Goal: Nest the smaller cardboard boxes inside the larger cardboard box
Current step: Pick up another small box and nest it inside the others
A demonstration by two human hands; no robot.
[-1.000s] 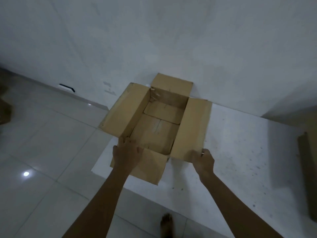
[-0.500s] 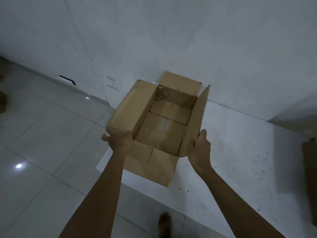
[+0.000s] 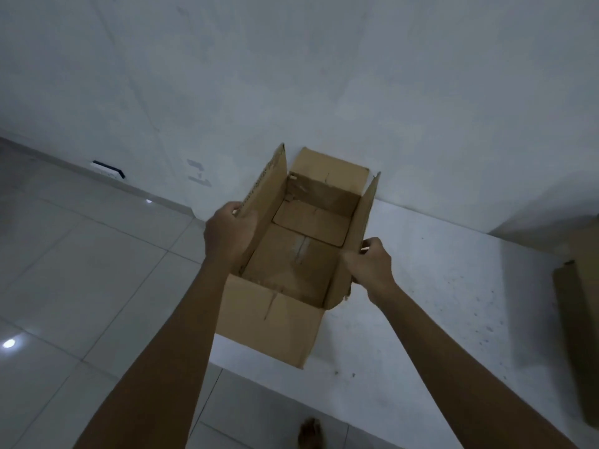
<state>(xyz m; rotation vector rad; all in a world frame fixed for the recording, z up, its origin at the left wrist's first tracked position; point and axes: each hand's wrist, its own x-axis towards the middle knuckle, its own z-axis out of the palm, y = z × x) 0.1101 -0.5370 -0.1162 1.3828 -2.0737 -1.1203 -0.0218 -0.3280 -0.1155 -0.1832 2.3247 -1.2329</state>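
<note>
An open, empty brown cardboard box [image 3: 291,264] is lifted over the left end of a low white platform [image 3: 437,303], tilted toward me. My left hand [image 3: 228,236] grips the near end of its left long flap, which stands upright. My right hand [image 3: 372,262] pinches the near end of the right long flap, also upright. The far short flap stands against the wall and the near short flap hangs down in front. Another cardboard box [image 3: 580,335] shows only partly at the right edge.
A white wall [image 3: 291,76] rises just behind the box. Glossy grey floor tiles [image 3: 81,270] spread to the left, with a dark-edged object [image 3: 107,169] at the wall's base. My bare foot [image 3: 310,434] is at the bottom, by the platform's front edge.
The box has come up off the platform toward me. Both long side flaps, first spread flat outward, now stand upright, and my hands have shifted from the near corners onto those flaps.
</note>
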